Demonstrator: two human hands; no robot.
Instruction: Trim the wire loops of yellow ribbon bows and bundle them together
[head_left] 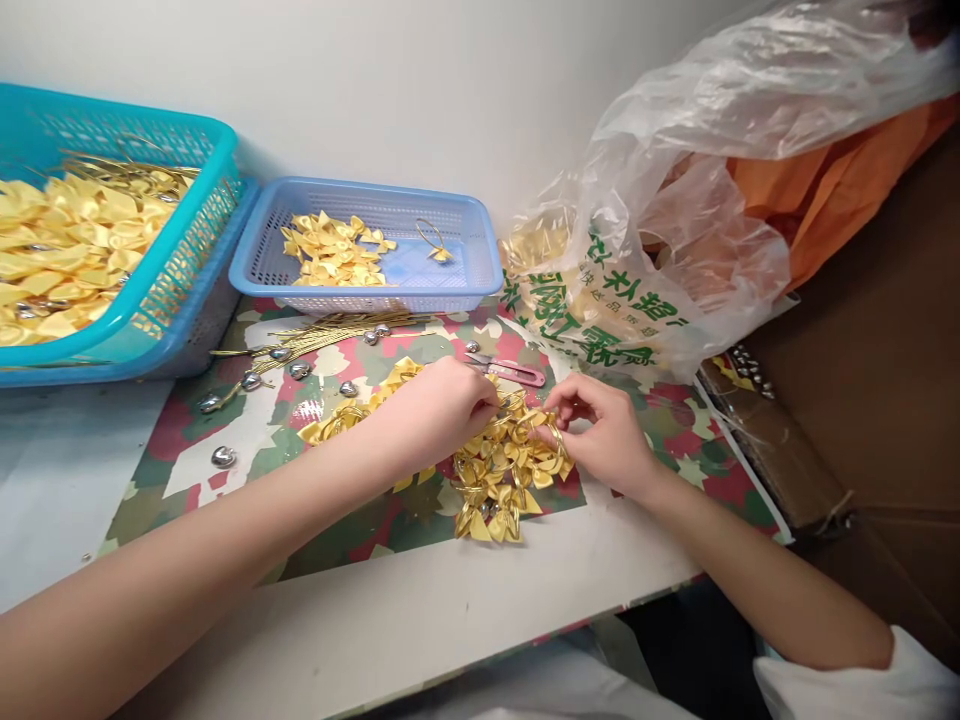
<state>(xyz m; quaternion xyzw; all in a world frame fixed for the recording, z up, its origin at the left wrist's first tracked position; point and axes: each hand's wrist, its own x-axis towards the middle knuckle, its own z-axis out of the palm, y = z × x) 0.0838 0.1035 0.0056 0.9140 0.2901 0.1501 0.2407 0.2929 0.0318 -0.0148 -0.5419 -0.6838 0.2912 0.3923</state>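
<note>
A pile of yellow ribbon bows (499,470) with gold wire loops lies on the camouflage-patterned mat (337,550), partly under my hands. My left hand (454,400) is closed over the pile's far side; its fingertips are turned away, so what they hold is hidden. From the right, my right hand (604,430) bends its thumb and fingers around a yellow bow with a gold wire at the pile's edge. Just beyond the hands rest small pink-handled snips (517,372). My left forearm covers part of more bows (330,425).
Several silver bells (223,457) and a bundle of gold wire ties (322,335) lie left of the pile. Behind stand a blue basket (367,300) with bows and a fuller turquoise basket (217,150). A printed plastic bag (600,290) and cardboard (885,400) border the right.
</note>
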